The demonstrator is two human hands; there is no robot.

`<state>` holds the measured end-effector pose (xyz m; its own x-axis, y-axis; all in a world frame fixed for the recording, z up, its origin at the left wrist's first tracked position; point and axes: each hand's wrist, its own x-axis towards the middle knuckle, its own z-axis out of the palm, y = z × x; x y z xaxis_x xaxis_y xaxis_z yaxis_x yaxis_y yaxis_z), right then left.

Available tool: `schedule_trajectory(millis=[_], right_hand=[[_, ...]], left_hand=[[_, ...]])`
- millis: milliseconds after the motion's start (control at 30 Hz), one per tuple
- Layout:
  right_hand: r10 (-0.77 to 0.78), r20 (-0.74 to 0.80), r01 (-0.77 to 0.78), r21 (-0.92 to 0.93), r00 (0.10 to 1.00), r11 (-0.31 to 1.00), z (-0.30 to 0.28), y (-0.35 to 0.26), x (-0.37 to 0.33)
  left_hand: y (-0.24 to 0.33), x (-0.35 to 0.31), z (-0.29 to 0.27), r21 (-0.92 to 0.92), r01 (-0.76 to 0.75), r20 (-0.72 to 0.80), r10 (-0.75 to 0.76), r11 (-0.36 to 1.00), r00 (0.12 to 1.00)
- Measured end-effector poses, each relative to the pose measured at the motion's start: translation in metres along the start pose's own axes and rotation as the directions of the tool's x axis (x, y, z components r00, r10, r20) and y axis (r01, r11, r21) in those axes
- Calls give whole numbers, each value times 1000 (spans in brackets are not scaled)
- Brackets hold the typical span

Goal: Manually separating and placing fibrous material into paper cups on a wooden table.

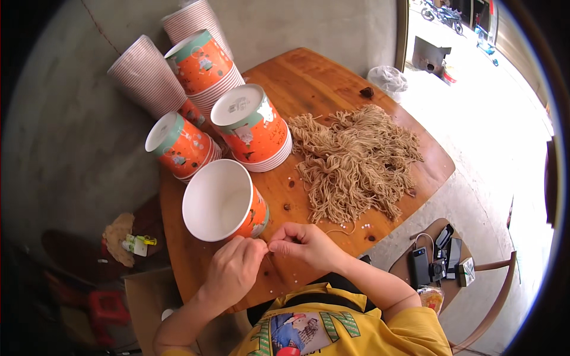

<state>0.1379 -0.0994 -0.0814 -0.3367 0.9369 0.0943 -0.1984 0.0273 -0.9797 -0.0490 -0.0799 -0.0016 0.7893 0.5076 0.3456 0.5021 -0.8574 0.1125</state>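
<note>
My left hand [236,268] and my right hand [301,246] meet fingertip to fingertip over the near part of the wooden table. Both are closed in a pinch; whatever sits between the fingers is too small to make out. Just beyond them an orange paper bucket [217,200] lies tipped with its white inside facing up and left. To the right of it spreads a large heap of tan cord pieces [362,160]. One loose cord [342,231] curls off the heap near my right hand, beside small white bits.
Upside-down stacks of orange paper buckets [252,127] crowd the table's far left, with tall nested stacks [148,77] behind. A dark lump [366,92] lies near the far edge. At right, a chair [442,279] holds a phone [420,265] and small devices. An open cardboard box [145,302] stands lower left.
</note>
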Motion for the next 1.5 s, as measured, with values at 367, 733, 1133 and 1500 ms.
schedule_trajectory(millis=[367,733,1133,1500], right_hand=[[-221,-387,148,-210,895,966,4,19,46],[-305,-428,168,-328,851,930,17,17,68],[-346,-373,162,-442,861,882,16,17,73],[-354,-368,161,-462,860,872,18,12,72]], left_hand=[[-40,29,-3,-386,535,132,-530,751,838],[-54,21,0,-532,598,280,-542,600,793],[-56,22,-1,-526,651,349,-558,547,752],[-82,34,9,-633,657,464,-479,410,745]])
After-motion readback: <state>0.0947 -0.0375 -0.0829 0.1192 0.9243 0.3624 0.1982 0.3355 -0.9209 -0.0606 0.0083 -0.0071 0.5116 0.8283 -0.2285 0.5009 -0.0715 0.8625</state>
